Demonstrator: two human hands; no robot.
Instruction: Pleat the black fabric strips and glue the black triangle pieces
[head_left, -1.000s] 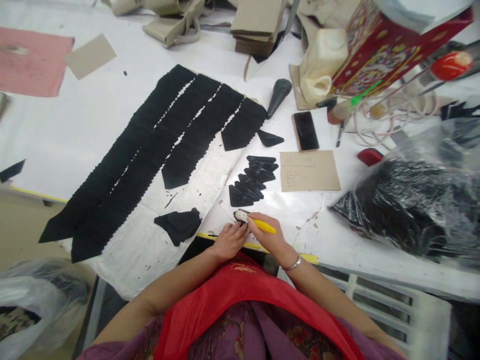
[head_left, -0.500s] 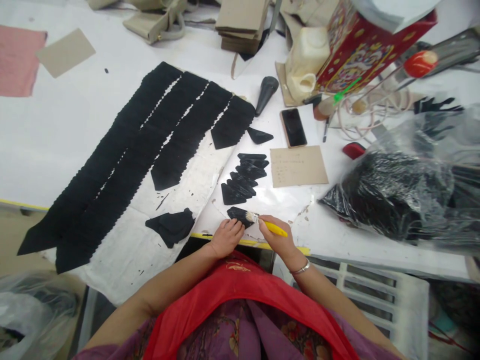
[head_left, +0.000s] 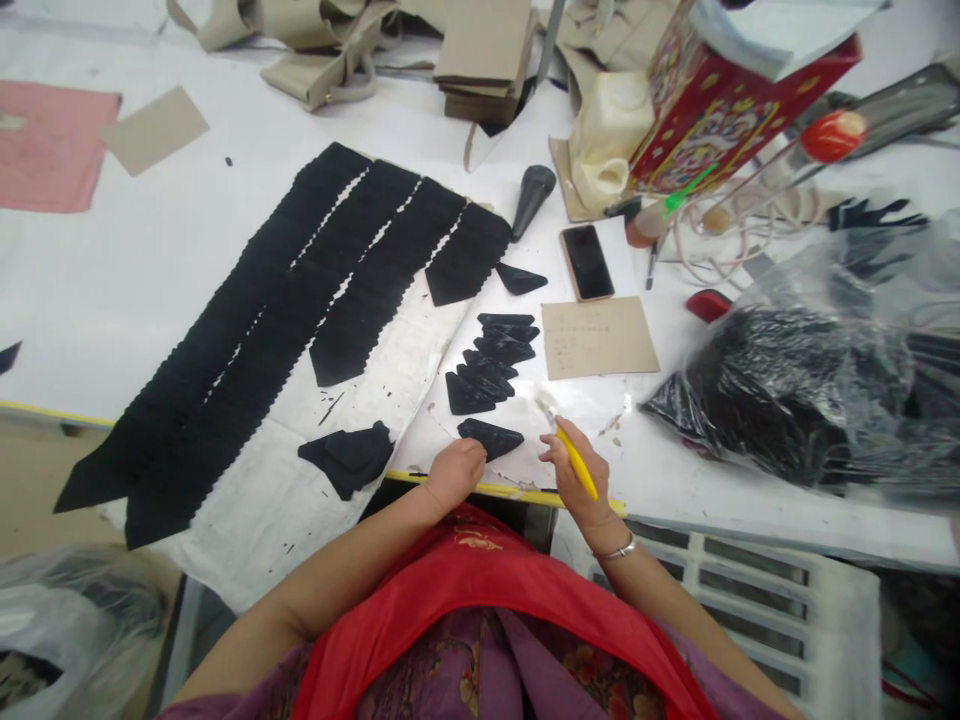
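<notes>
My right hand (head_left: 579, 470) is closed round a brush with a yellow handle (head_left: 577, 464); its pale bristles point up and left, apart from the pieces. At the left end of a black pointed piece (head_left: 492, 438) by the table's front edge, my left hand (head_left: 457, 472) has its fingers closed, pinching or pressing the lower edge. Just beyond lies a fanned row of shiny black pieces (head_left: 491, 360). To the left, a small heap of black pieces (head_left: 349, 458) rests on a white sheet (head_left: 270, 500), below long overlapping rows of black pieces (head_left: 247, 340).
A phone (head_left: 587, 262), a tan card (head_left: 600, 338) and a black cone-shaped object (head_left: 532, 200) lie beyond my hands. At right sits a clear plastic bag with black contents (head_left: 795, 390). A white jug (head_left: 611, 130) and red box (head_left: 735, 120) stand behind.
The brush has lifted off the black piece and swung right with my right hand, its bristles now pointing away from me. My left hand stays at the piece, its fingers more curled.
</notes>
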